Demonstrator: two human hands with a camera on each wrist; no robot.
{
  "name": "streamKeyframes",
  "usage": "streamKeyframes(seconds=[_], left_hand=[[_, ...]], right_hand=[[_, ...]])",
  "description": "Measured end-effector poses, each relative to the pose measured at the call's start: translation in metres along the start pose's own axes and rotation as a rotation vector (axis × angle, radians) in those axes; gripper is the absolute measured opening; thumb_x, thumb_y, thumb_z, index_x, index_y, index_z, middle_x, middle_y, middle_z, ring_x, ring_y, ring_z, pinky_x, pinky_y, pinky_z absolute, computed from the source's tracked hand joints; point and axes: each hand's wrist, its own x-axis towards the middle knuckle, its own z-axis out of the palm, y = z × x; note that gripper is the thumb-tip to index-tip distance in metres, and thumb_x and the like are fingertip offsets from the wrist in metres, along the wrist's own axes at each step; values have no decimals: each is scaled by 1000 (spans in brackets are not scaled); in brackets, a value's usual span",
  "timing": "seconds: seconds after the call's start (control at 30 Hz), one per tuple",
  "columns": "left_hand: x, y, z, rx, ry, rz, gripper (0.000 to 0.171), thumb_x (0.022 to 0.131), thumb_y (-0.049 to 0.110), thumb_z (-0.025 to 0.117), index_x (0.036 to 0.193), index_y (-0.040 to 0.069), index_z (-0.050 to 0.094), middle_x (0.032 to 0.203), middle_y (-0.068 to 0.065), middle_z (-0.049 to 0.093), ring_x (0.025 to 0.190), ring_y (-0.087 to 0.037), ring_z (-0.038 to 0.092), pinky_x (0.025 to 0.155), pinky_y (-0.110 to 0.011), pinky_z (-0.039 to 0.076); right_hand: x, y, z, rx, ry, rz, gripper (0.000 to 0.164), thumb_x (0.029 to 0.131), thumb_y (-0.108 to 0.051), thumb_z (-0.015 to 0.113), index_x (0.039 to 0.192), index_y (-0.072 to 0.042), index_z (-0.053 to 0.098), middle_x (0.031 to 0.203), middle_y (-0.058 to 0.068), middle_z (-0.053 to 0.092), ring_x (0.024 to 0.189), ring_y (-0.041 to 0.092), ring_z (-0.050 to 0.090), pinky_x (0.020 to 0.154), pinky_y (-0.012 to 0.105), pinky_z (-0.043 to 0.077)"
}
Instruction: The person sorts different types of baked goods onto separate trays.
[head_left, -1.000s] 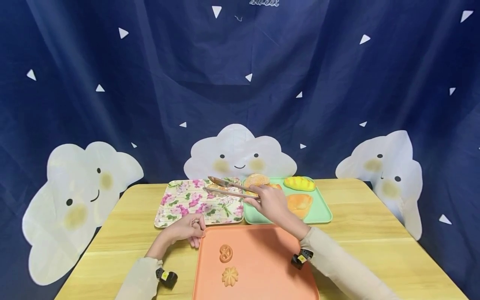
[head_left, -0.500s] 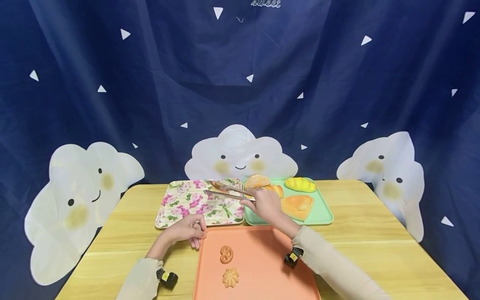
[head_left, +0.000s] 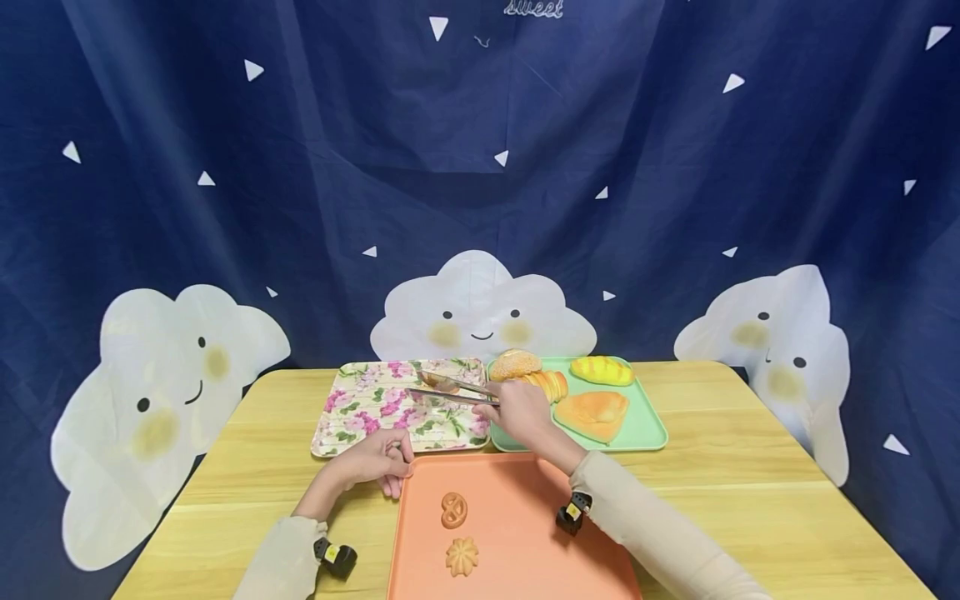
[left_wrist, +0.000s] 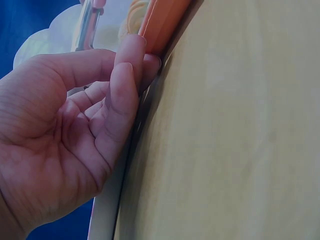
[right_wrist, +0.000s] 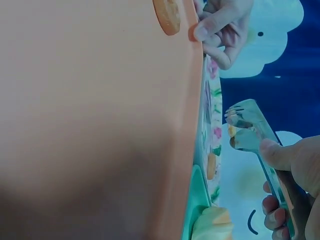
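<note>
Tongs (right_wrist: 274, 177) of slim, shiny metal are gripped by the right hand (head_left: 522, 410).

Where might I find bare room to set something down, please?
Free: the table right of the green tray; the orange tray right of the pretzel and flower-shaped cookie; and the floral tray left of the tongs. Crowded: the green tray, with its breads, and around the right grip.
</note>
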Motion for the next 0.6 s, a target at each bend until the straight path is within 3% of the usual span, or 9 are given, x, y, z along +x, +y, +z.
streamKeyframes(seconds=[0.2,0.6], left_hand=[[0,-1,0,4,0,2,14,91,0,65,94,-4,53,64,-5,66,52,-13,67,48,-24,56],[0,-2,0,11,2,4,13,91,0,65,94,-3,53,65,-5,67,52,-13,67,48,-24,56]], right_hand=[[1,-1,5,-7,-14,-4,39,90,-45,75,116,-15,77,70,3,70,48,9,47,40,23,32],[4,-3,12,-47,-13,-21,40,89,-45,75,114,-14,77,52,-3,48,46,9,41,40,22,29]])
